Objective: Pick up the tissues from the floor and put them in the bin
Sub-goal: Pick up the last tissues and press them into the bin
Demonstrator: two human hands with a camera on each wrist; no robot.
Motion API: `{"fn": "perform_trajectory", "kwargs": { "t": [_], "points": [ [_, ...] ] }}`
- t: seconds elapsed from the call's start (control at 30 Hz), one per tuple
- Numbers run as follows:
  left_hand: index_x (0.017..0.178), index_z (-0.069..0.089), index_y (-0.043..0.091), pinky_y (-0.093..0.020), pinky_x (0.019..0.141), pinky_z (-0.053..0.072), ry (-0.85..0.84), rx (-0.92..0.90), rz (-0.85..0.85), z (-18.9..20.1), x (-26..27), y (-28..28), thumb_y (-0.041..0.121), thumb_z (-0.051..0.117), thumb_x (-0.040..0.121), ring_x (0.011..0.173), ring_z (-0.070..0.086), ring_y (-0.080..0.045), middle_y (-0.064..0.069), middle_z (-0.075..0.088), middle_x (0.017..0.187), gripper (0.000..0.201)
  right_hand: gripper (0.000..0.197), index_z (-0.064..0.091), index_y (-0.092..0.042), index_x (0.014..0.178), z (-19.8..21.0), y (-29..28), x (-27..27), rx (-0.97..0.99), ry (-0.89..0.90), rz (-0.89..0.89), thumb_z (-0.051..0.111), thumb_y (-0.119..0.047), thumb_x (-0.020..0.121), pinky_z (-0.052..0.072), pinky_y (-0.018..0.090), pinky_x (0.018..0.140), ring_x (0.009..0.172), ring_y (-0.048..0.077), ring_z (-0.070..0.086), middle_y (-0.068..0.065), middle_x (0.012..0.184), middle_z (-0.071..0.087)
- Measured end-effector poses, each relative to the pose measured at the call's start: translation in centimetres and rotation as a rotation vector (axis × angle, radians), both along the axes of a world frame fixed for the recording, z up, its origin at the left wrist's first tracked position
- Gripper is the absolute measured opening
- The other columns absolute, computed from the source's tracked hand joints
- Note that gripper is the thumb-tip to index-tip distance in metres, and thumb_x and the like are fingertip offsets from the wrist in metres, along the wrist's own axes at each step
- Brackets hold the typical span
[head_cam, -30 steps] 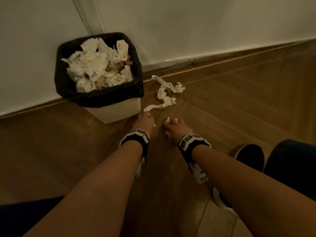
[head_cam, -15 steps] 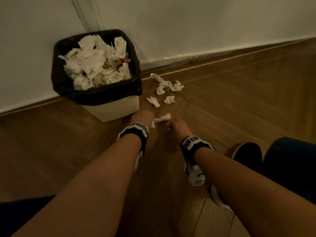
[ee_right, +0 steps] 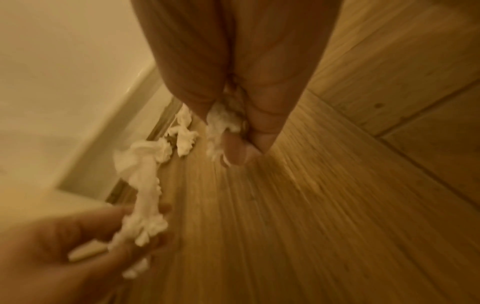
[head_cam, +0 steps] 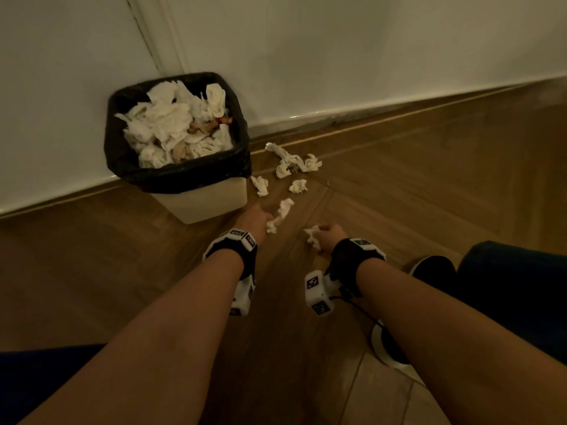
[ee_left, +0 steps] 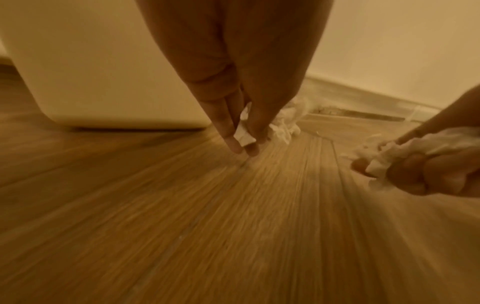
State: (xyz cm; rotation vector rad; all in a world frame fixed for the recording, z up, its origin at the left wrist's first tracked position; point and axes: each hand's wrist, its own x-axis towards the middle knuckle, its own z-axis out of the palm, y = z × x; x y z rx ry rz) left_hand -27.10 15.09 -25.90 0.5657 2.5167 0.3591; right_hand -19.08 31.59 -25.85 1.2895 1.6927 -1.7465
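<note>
Nearest to me, my right hand [head_cam: 329,237] is clenched around a crumpled wad of tissue [head_cam: 313,236], low over the wooden floor [head_cam: 429,185]. Just to its left, my left hand [head_cam: 256,220] pinches the lower end of a long twisted tissue strip [head_cam: 280,214] between fingertips [ee_left: 235,144] and thumb; the rest of the strip trails away from me. Beyond both hands, three more tissues lie on the floor: a small scrap [head_cam: 260,185] near the bin's right corner, another scrap [head_cam: 297,186] to its right, and a larger tangled piece [head_cam: 294,162] farther off by the skirting. At far left stands the bin [head_cam: 202,204], black liner [head_cam: 129,167] folded over its rim, heaped with white tissues, against the white wall [head_cam: 368,56].
</note>
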Motion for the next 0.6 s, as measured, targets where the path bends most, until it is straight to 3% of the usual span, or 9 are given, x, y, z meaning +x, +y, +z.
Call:
{"fn": "perform_trajectory", "kwargs": {
  "t": [0.07,0.17,0.23,0.3,0.33,0.43,0.5,0.53,0.6],
  "points": [
    [0.118,0.065,0.017,-0.033,0.085,0.044,-0.005,0.004,-0.01,1.1,0.1,-0.2,0.011,0.043,0.095,0.104,0.057,-0.031,-0.016,0.059,0.117,0.032,0.012,0.055,-0.015,0.105,1.0,0.0,0.2,0.007,0.016,0.019,0.05,-0.011,0.095,0.042,0.027,0.054,0.064,0.019,0.054,0.01,0.078,0.061],
    [0.117,0.063,0.012,-0.032,0.08,0.046,-0.012,0.06,0.017,2.4,0.5,-0.3,0.008,0.048,0.092,0.1,0.059,-0.032,-0.016,0.062,0.116,0.029,0.028,0.056,-0.004,0.121,2.3,0.1,0.3,-0.036,0.099,-0.053,0.054,-0.004,0.092,0.046,0.027,0.062,0.086,0.027,0.058,0.019,0.106,0.063],
    [0.125,0.055,0.013,-0.033,0.082,0.049,-0.05,0.165,0.084,3.4,1.2,-0.4,0.011,0.047,0.093,0.1,0.06,-0.032,-0.015,0.058,0.119,0.033,0.022,0.057,0.002,0.113,3.6,0.1,0.4,-0.091,0.146,-0.128,0.052,0.001,0.092,0.047,0.025,0.058,0.075,0.025,0.056,0.02,0.097,0.061],
    [0.126,0.052,0.014,-0.035,0.09,0.046,-0.032,0.206,0.097,4.6,1.7,-0.3,0.016,0.045,0.095,0.11,0.057,-0.033,-0.015,0.056,0.124,0.032,0.01,0.059,-0.001,0.092,5.0,0.0,0.3,-0.097,0.159,-0.14,0.049,0.002,0.093,0.046,0.021,0.043,0.062,0.021,0.049,0.017,0.085,0.056],
    [0.127,0.051,0.014,-0.036,0.094,0.043,-0.023,0.21,0.097,5.2,1.8,-0.2,0.016,0.043,0.096,0.115,0.054,-0.032,-0.015,0.055,0.128,0.032,0.014,0.057,-0.003,0.086,5.6,-0.1,0.3,-0.107,0.166,-0.127,0.048,0.002,0.094,0.044,0.018,0.037,0.059,0.02,0.046,0.016,0.08,0.054],
    [0.125,0.048,0.011,-0.035,0.093,0.041,-0.016,0.277,0.152,8.3,2.3,0.4,0.021,0.042,0.096,0.116,0.052,-0.031,-0.014,0.053,0.13,0.031,0.012,0.056,-0.004,0.089,8.1,-0.9,-0.1,-0.082,0.199,-0.059,0.047,0.0,0.095,0.044,0.016,0.036,0.059,0.018,0.048,0.014,0.077,0.053],
    [0.12,0.053,0.009,-0.034,0.088,0.043,0.039,0.381,0.158,10.8,2.6,0.5,0.034,0.044,0.096,0.109,0.055,-0.029,-0.012,0.058,0.12,0.036,0.013,0.059,0.001,0.103,10.4,-1.9,-1.0,-0.06,0.274,-0.056,0.048,-0.001,0.095,0.049,0.021,0.046,0.063,0.019,0.053,0.012,0.079,0.056],
    [0.113,0.056,0.007,-0.034,0.084,0.043,0.08,0.415,0.15,12.1,2.6,0.4,0.039,0.042,0.096,0.103,0.057,-0.027,-0.01,0.06,0.112,0.039,0.024,0.057,0.004,0.116,11.3,-2.4,-1.7,-0.002,0.317,-0.024,0.048,-0.005,0.095,0.052,0.025,0.058,0.07,0.021,0.057,0.013,0.085,0.059],
    [0.094,0.055,0.006,-0.032,0.074,0.04,0.209,0.431,0.157,14.6,2.4,-0.4,0.036,0.035,0.099,0.089,0.057,-0.027,-0.008,0.058,0.091,0.036,0.034,0.054,-0.002,0.128,13.6,-3.1,-3.0,0.115,0.393,0.057,0.048,-0.015,0.096,0.048,0.035,0.088,0.1,0.029,0.06,0.017,0.116,0.061]
  ]
}}
